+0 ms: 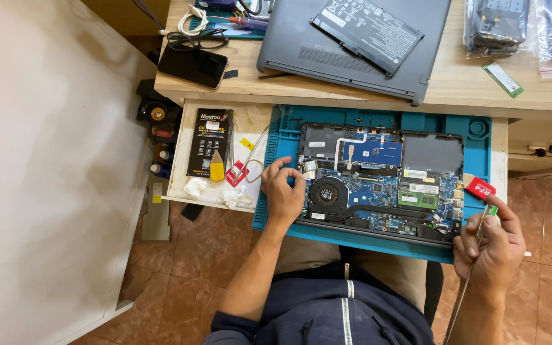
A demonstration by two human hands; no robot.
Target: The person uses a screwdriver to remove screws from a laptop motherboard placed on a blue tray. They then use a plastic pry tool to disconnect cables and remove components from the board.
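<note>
Laptop point(381, 182) lies opened, board bare, cover off (fan still seated). Your left hand point(283, 191) pinches at its left edge; right hand point(490, 246) grips a thin tool point(474, 252).

Soft, even daylight fills the scene, bright without harsh glare; the pale panel point(46, 160) on the left looks nearly washed out, with faint grey mottling. Shadows are weak and short, darkest under the far desk edge point(352, 102) and beneath the near work surface. Focus is sharp across the middle, with slight wide-angle bending toward the edges.
</note>
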